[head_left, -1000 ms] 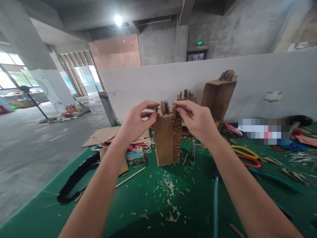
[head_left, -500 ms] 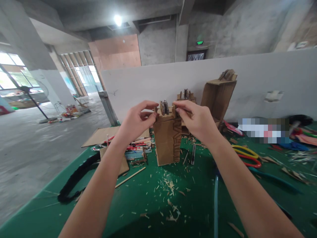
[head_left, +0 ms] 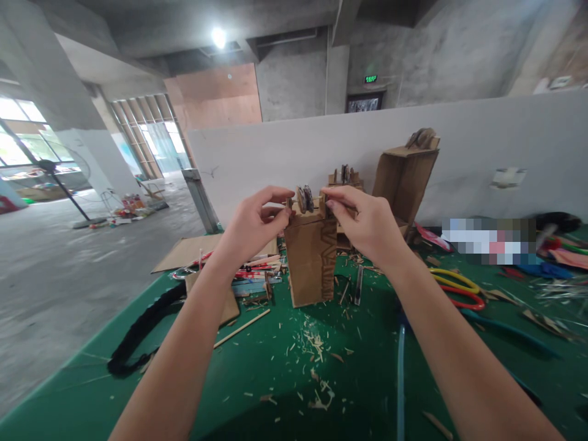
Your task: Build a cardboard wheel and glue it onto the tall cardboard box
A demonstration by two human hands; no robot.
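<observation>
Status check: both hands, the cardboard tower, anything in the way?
Left hand and right hand pinch at the top of the cardboard tower. Tower upright on green table. Wood shavings in front, nothing blocking.

Both bare arms reach straight out in front, side by side. The left hand (head_left: 250,228) is pinched, thumb tip close to fingertip. The right hand (head_left: 365,225) is pinched too, its fingers curled in and facing the left one.

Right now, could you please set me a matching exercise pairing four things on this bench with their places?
Things:
1 cardboard tower
2 small wheels
3 black braided cord
4 yellow-handled pliers

Places:
A table's left edge
B right of the right hand
C on top of the tower
D upright below the left hand and right hand

Pairs: 1-D, 2-C, 3-A, 4-B
</observation>
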